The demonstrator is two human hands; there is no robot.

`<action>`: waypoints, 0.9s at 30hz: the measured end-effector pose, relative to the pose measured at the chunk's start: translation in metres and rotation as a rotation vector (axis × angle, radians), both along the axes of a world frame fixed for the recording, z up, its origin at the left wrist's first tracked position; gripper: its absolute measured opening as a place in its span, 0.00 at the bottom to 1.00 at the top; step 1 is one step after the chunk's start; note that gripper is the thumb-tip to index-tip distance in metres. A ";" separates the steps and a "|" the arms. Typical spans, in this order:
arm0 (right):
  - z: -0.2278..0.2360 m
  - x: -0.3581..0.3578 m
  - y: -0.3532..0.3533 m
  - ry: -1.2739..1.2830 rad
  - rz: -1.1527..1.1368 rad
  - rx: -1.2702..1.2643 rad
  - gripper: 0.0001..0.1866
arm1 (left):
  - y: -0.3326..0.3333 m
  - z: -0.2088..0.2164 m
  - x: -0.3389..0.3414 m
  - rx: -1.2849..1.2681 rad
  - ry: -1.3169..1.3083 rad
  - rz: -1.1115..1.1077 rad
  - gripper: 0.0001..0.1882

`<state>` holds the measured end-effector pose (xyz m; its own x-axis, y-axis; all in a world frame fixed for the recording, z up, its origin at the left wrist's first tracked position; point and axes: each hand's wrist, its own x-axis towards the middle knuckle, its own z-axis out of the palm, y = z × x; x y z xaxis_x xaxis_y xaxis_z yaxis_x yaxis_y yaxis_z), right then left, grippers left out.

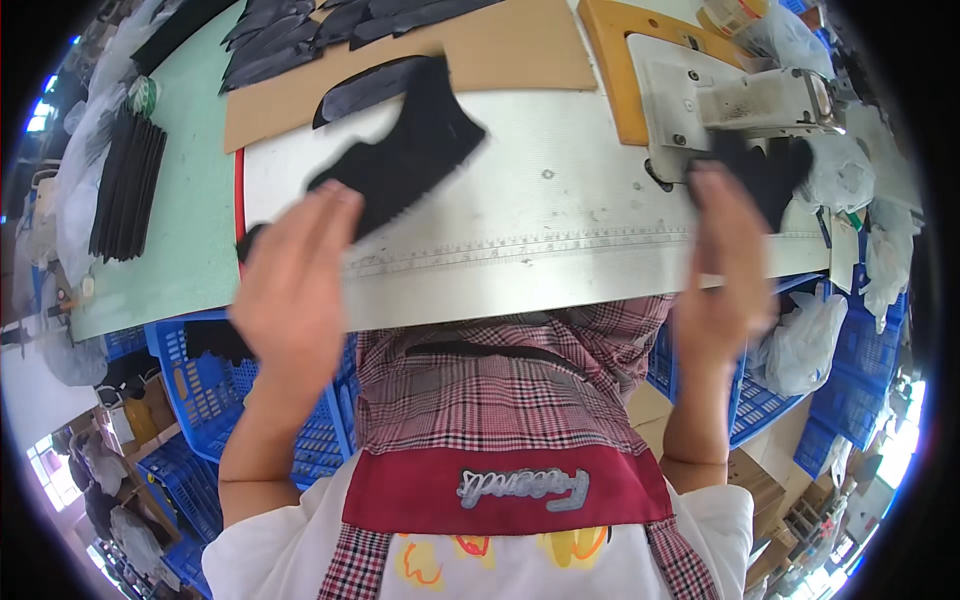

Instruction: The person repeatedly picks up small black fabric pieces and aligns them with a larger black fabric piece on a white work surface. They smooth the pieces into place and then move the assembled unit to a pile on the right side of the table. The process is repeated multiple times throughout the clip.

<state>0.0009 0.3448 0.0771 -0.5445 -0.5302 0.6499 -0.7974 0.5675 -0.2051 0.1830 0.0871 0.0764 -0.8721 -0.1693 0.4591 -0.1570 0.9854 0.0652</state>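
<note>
My left hand [300,270], slightly blurred, has its fingers closed on the lower edge of a dark, curved piece of black fabric [415,150]. This piece slants up over the white tabletop [540,200]. Another black fabric piece [765,175] is at the fingertips of my right hand [725,250], next to the sewing machine [765,103]. Motion smears the right hand, though its fingers look pinched on the cloth. Behind the left-hand piece, a grey-black cut piece [370,88] lies partly on a brown cardboard sheet [520,50].
Overlapping dark cut pieces [270,45] lie on the cardboard. A row of black strips [128,185] sits on the green surface [190,240] at left. A yellow-orange wooden frame [615,70] borders the machine. Blue crates [205,385] and plastic bags [805,340] stand below the table.
</note>
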 end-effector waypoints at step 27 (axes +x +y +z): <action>-0.040 0.018 -0.120 -0.827 0.404 0.149 0.07 | 0.037 -0.068 0.035 0.270 -0.231 -0.111 0.27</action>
